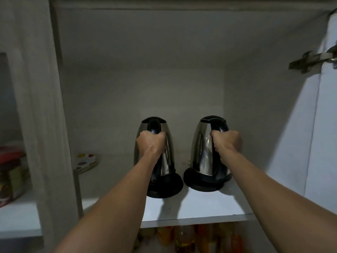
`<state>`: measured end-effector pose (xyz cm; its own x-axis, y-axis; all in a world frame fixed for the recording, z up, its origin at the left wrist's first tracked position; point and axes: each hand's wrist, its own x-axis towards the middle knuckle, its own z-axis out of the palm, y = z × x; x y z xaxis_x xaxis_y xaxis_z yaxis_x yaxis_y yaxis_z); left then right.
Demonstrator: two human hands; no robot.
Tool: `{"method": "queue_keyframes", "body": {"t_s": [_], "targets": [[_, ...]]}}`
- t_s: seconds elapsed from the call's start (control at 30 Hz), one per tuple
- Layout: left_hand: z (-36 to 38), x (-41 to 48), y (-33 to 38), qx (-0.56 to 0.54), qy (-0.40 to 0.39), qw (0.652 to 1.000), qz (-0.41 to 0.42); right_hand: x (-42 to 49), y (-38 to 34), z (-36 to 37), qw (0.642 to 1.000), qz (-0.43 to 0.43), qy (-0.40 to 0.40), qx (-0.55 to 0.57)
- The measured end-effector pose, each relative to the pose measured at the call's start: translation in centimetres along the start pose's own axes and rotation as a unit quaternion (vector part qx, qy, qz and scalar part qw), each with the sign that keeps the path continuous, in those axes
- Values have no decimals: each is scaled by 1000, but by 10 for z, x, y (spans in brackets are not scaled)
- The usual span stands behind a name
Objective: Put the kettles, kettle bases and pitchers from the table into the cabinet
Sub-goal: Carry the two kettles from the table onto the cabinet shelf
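The person's left hand is gripping the black handle of the left kettle, fingers wrapped tight, while the right hand is clenching the handle of the right kettle. Both kettles are sitting on black bases side by side on the white cabinet shelf, near a spotted plate.

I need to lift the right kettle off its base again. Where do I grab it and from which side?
Take the right kettle by its black handle, coming from the front of the shelf. The handle faces out toward you and arches down the near side, while the steel body is smooth and tapered. The right hand is already wrapped around it there; lifting straight up should clear the base.
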<state>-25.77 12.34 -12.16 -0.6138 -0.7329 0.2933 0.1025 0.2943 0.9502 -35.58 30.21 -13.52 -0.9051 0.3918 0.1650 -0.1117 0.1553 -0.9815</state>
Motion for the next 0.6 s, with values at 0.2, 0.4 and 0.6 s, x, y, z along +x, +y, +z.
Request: {"method": "queue_keyframes", "body": {"t_s": [0.2,0.4,0.6], "targets": [[6,18,-10,-27,-3,999,-42,-3,-11,-3,999,-3,-38,-2],[4,8,-12,-18,2,999,-39,-4,-10,-18,995,-13,-102,9],[-1,-17,-15,-22,36,999,-10,-18,0,-17,988,-58,-140,-25]]}}
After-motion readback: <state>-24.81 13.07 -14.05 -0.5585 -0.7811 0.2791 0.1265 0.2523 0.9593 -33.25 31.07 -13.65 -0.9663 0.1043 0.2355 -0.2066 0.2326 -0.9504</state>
